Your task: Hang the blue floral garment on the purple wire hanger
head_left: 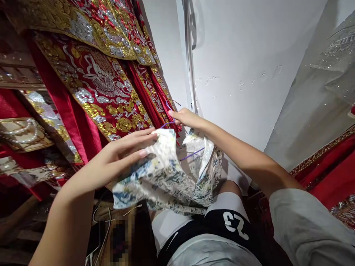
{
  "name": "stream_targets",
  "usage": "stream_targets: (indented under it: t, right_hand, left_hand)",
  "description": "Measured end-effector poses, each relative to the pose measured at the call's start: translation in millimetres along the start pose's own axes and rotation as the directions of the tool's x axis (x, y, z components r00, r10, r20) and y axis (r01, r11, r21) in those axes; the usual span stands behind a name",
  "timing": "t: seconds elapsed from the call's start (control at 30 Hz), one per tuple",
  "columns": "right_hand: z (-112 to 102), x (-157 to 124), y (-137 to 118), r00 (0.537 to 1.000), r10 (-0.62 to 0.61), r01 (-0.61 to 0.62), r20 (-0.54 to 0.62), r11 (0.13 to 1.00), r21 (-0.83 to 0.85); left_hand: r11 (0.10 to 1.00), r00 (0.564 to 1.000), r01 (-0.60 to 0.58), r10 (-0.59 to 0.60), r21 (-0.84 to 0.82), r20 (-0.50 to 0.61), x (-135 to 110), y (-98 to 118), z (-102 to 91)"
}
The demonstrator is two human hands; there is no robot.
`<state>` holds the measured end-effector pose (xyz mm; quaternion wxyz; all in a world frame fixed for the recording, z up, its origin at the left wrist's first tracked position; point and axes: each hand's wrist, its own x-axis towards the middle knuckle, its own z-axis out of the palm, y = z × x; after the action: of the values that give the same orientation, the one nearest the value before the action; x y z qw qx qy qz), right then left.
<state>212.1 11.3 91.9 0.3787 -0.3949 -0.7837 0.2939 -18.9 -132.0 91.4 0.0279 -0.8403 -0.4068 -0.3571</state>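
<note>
"Above the lap [184,221], how does the floral garment [172,181] lie from the hands?"
"Toward the body from the right hand [185,117], which pinches the purple hanger [192,154] just below its hook [168,105]."
"And the left hand [130,147]?"
"Laid along the garment's left shoulder, fingers stretched out; whether it grips the cloth, I cannot tell."
"The hanger's long axis?"
"Its bar slants crosswise inside the neckline, hook pointing away from the body; the right hand is nearer that end."
</note>
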Motion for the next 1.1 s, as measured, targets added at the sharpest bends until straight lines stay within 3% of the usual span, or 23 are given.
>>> stream_targets:
  t: [0.1, 0.23, 0.37, 0.53, 0.7, 0.8, 0.9, 0.93, 1.03, 1.1]
  right_hand:
    - [-15.6, 19.3, 11.8, 0.983, 0.178, -0.180, 0.042, 0.983, 0.025]
    - [-32.7, 31.1, 19.8, 0.954, 0.297, -0.297, 0.035, 0.955, -0.008]
    - [-36.4, 35.1, 21.9, 0.973, 0.229, -0.227, 0.015, 0.972, -0.059]
    - [-34.8, 31.7, 13.6, 0.981, 0.126, -0.154, -0.150, 0.968, -0.199]
    - [-49.9, 6.9, 19.8, 0.968, 0.199, -0.231, -0.152, 0.945, -0.232]
    - [-53.1, -15.9, 37.3, 0.976, 0.168, -0.198, -0.140, 0.952, -0.234]
    - [-37.7, -43.3, 55.4, 0.965, 0.025, -0.098, -0.261, 0.958, -0.270]
    - [-27.7, -54.1, 61.1, 0.940, -0.063, -0.040, -0.335, 0.955, -0.293]
    - [12.6, -90.1, 83.0, 0.807, -0.352, 0.224, -0.474, 0.925, -0.305]
    - [42.3, -112.6, 106.9, 0.803, -0.367, 0.322, -0.469, 0.930, -0.177]
  left_hand:
    - [0.998, 0.998, 0.003, -0.008, 0.068, 0.068, 5.8, -9.8, 10.2]
    - [0.978, 0.999, 0.049, -0.047, 0.203, -0.017, 20.1, -23.5, 29.4]
    - [0.962, 0.996, 0.069, -0.051, 0.263, -0.075, 31.0, -29.1, 50.5]
    - [0.976, 0.990, 0.076, -0.049, 0.202, -0.136, 43.0, -40.3, 69.9]
    - [0.993, 0.993, 0.030, -0.016, 0.110, -0.120, 52.1, -44.5, 88.4]
    - [0.992, 0.995, 0.015, -0.002, 0.121, -0.101, 50.4, -52.8, 108.7]
    - [0.993, 0.997, 0.028, -0.021, 0.111, -0.069, 46.0, -74.2, 135.2]
    - [0.994, 0.997, 0.039, -0.032, 0.098, -0.068, 45.0, -83.1, 144.6]
    - [0.997, 0.992, 0.061, -0.056, 0.045, -0.111, 44.5, -106.7, 171.1]
    - [0.999, 0.987, 0.050, -0.047, 0.013, -0.154, 45.3, -115.8, 184.8]
